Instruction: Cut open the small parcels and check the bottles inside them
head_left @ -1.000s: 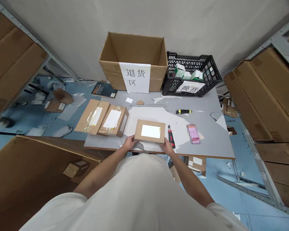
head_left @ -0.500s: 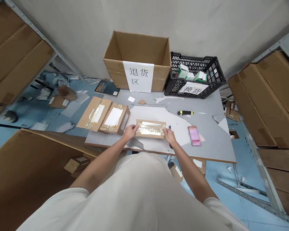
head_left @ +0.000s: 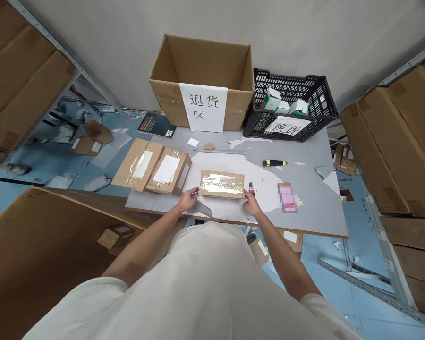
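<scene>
A small cardboard box (head_left: 222, 185) with shiny clear tape and a white label on top lies on the table in front of me. At its left end is my left hand (head_left: 188, 199), fingers apart, the fingertips by the box's lower left corner. My right hand (head_left: 251, 203) is at the lower right corner, its fingers loosely spread. A red and black cutter (head_left: 251, 189) lies just beyond the right fingertips. Two taped cardboard boxes with white labels, one outer (head_left: 138, 164) and one inner (head_left: 169, 171), sit side by side to the left.
At the table's back stand a large open carton (head_left: 201, 101) with a paper sign and a black crate (head_left: 293, 106) holding green-white boxes. A yellow-black cutter (head_left: 274, 163) and a pink item (head_left: 287, 197) lie right. A big open carton (head_left: 56, 245) is lower left.
The small box now rests flatter, with its front side showing. Both hands have loosened and moved slightly down and outward at its ends. The red cutter has come into clearer view.
</scene>
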